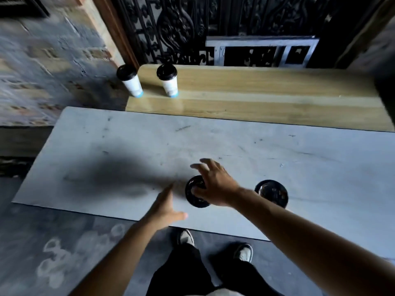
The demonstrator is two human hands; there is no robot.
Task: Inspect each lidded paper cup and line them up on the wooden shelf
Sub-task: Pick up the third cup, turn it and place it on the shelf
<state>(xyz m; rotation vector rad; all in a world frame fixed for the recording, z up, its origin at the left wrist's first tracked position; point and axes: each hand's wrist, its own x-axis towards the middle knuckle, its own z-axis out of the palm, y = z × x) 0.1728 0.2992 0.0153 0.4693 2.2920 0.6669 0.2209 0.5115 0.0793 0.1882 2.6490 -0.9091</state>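
one head-worn wide-angle view, looking steeply down and forward from standing height: the person's shoes [215, 244] at the bottom edge, grey table [106, 150] close below, wooden shelf [256, 90] and black grille [181, 24] farther off.

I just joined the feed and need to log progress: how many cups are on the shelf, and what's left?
Done: two lidded cups stand at the left end of the wooden shelf. In hand: the right hand is over the lid of a third cup on the grey table, fingers spread, grip not closed; the left hand reaches in open. Left: that cup and a fourth beside it.
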